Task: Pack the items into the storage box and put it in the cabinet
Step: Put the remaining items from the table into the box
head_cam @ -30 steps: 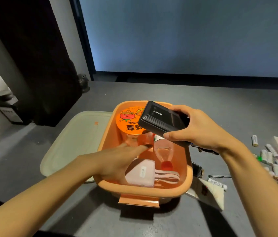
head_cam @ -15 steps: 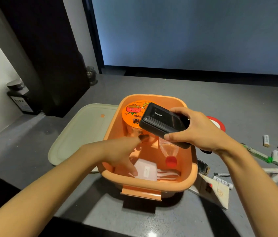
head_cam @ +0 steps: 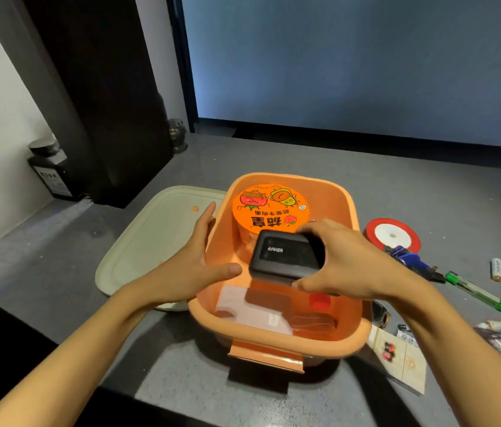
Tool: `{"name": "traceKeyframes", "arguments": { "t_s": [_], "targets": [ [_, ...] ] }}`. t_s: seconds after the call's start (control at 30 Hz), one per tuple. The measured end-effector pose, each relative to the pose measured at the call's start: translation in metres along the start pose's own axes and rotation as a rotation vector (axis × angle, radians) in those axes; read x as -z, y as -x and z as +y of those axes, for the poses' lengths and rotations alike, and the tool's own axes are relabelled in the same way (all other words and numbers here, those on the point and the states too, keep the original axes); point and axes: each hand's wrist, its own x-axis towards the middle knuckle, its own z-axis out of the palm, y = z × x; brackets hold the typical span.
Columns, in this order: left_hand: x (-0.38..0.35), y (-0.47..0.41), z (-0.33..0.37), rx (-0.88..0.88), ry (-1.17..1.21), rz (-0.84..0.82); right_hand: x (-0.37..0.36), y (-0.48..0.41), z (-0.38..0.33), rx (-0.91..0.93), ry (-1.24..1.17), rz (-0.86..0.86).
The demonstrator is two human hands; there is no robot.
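The storage box (head_cam: 354,211) is peach-orange, and the cup (head_cam: 270,208) in it has a bright orange top with red and yellow cartoon figures. Over the box, the power bank (head_cam: 286,257) is black with white ANKER lettering. Left of the box the box lid (head_cam: 153,235) is pale cream, and right of it the ribbon spool (head_cam: 392,234) is red with a white centre.

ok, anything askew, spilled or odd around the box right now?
Nothing spilled or damaged. Only mess: loose batteries scattered on the table right of the storage box. The power bank is tilted, but the right hand holds it above the box.
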Motion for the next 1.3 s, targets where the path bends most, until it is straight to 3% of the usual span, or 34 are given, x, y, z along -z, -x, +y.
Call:
{"name": "traceKeyframes", "arguments": {
  "t_s": [0.2,0.4,0.6,0.77,0.87,1.1,1.3],
  "targets": [
    [-0.006,0.0,-0.006,-0.024,0.081,0.074,-0.017,-0.012,-0.014,0.052,0.235,-0.158],
    [-0.008,0.001,-0.01,-0.037,0.147,0.099,-0.045,-0.027,-0.028,0.064,0.047,-0.271],
    [-0.008,-0.001,-0.011,-0.047,0.166,0.07,-0.065,-0.024,-0.021,0.019,0.071,-0.413],
    [-0.006,0.001,-0.004,-0.039,0.132,0.055,-0.056,-0.025,-0.017,-0.078,-0.183,-0.435],
    [-0.005,0.0,0.001,-0.065,0.002,0.092,-0.046,-0.02,-0.014,-0.071,-0.21,-0.32],
    [-0.024,-0.013,0.048,-0.255,-0.135,0.067,0.02,0.027,0.019,-0.093,-0.425,0.277],
    [-0.102,-0.029,0.116,-0.368,-0.096,-0.092,0.062,0.096,0.097,-0.235,-0.484,0.454]
  ]
}}
